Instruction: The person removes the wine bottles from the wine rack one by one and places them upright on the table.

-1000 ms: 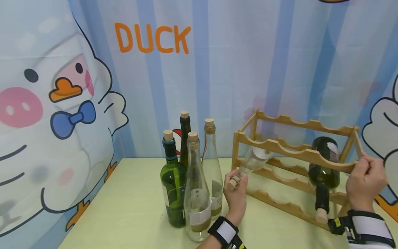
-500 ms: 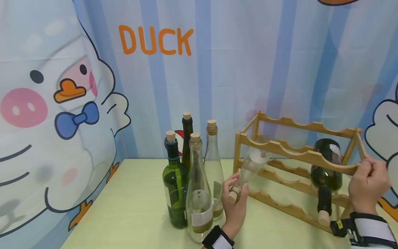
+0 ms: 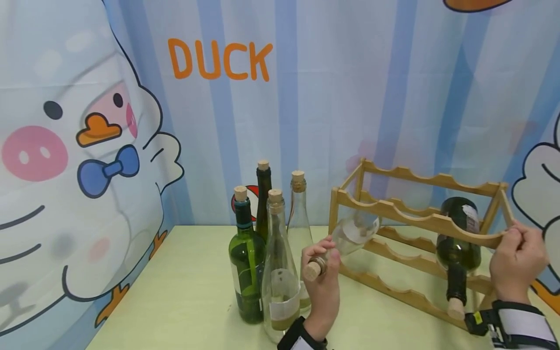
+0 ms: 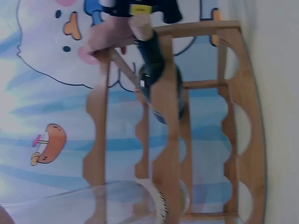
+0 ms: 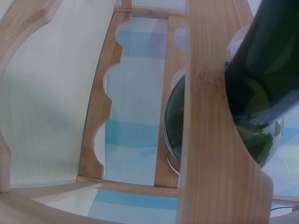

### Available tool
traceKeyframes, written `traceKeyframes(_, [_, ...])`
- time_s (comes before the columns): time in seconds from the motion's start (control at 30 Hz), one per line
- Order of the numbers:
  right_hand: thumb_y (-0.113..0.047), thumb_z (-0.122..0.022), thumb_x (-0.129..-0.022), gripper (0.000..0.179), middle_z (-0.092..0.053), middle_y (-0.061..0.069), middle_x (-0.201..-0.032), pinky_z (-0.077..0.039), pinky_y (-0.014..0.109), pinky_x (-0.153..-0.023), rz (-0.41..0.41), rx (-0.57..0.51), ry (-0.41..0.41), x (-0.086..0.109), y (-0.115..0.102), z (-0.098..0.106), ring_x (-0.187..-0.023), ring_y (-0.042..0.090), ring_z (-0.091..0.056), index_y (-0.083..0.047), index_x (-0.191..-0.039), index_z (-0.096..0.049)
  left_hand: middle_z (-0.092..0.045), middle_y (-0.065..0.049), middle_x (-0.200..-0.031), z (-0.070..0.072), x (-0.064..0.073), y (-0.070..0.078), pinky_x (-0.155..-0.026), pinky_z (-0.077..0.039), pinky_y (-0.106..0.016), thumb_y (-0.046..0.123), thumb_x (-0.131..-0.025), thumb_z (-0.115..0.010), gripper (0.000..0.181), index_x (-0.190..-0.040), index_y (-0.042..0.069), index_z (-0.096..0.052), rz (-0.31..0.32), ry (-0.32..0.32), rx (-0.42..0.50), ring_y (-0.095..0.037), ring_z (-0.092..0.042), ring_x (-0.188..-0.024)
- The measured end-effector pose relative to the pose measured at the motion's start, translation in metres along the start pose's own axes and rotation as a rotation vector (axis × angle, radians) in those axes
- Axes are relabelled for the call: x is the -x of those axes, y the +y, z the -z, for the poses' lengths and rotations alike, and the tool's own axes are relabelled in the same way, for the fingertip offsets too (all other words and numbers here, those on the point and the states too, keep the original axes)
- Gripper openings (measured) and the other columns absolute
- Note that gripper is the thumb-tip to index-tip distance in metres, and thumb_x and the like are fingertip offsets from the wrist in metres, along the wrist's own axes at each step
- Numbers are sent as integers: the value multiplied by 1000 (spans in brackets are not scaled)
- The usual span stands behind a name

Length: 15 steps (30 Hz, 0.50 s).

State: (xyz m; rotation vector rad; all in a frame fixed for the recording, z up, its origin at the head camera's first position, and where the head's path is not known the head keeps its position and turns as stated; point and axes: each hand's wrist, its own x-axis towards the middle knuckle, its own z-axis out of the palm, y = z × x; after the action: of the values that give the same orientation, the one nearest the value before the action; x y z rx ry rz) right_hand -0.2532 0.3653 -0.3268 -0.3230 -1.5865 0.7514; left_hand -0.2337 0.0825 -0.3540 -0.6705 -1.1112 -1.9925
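My left hand (image 3: 323,287) grips the neck of a clear glass bottle (image 3: 353,233), whose cork points toward me. The bottle lies tilted, its base at the left end of the wooden wine rack (image 3: 437,221), between the top and middle front rails. How far the base reaches inside I cannot tell. My right hand (image 3: 518,260) holds the rack's top front right corner. Beside it, a dark green corked bottle (image 3: 457,250) lies in the rack's right slot, neck forward. In the right wrist view, this green bottle (image 5: 266,65) shows close behind a rail.
Left of my left hand stand several corked bottles: a green one (image 3: 247,277), a dark one (image 3: 264,194), a clear one (image 3: 280,287) in front and another clear one (image 3: 299,218) behind. All are on the pale yellow table (image 3: 175,291), before a duck-print curtain (image 3: 332,97).
My left hand has shifted left and slightly down, swinging the clear bottle's corked end left while its base has moved slightly right. My right hand keeps its hold on the rack.
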Motion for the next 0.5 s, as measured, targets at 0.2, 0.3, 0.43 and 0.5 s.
traceKeyframes(0.2, [-10, -34, -89, 31, -58, 32, -97, -19, 3, -58, 42, -14, 3, 2, 1, 3, -71, -26, -25, 14, -91, -54, -55, 9, -91, -6, -12, 22, -84, -45, -27, 5, -87, -54, 10, -84, 4, -44, 48, 24, 121, -17, -54, -97])
traceKeyframes(0.3, [-10, -33, -89, 31, -57, 33, -96, -19, 4, -57, 57, -17, 2, 2, 0, 4, -71, -26, -24, 14, -90, -53, -53, 11, -88, -7, -25, 33, -83, -42, -25, 6, -88, -53, 14, -83, 18, -46, 59, 11, 228, -9, -52, -92])
traceKeyframes(0.43, [-9, -33, -89, 31, -56, 34, -94, -19, 3, -56, 87, -25, -3, 1, 0, 3, -68, -24, -24, 16, -89, -52, -53, 12, -82, -6, -51, 51, -78, -40, -23, 7, -88, -54, 16, -82, 20, -49, 33, -18, 326, -5, -49, -80])
traceKeyframes(0.5, [-9, -33, -89, 32, -56, 34, -93, -19, 2, -56, 91, -25, -4, -1, 0, 3, -67, -23, -24, 16, -89, -52, -53, 11, -80, -8, -64, 62, -76, -39, -22, 9, -86, -57, 14, -81, 20, -50, 41, -36, 343, -5, -48, -76])
